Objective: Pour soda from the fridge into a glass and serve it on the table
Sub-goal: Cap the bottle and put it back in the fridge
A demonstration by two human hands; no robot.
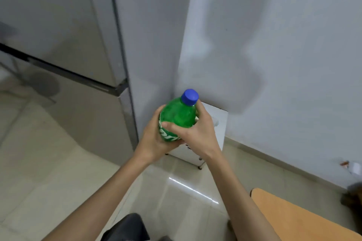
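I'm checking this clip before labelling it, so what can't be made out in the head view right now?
- Green plastic soda bottle: label and lower body hidden by the left hand and right hand; fill level unclear.
- Blue screw cap: whether sealed, too small to tell.
- Grey fridge: doors shut, contents hidden; blurred.
- Orange wooden table: cut off by the frame's lower right edge.
- No glass in view.

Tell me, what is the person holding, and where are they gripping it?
A green soda bottle with its blue cap on. The left hand cups the lower labelled body; the right hand wraps the body just under the shoulder.
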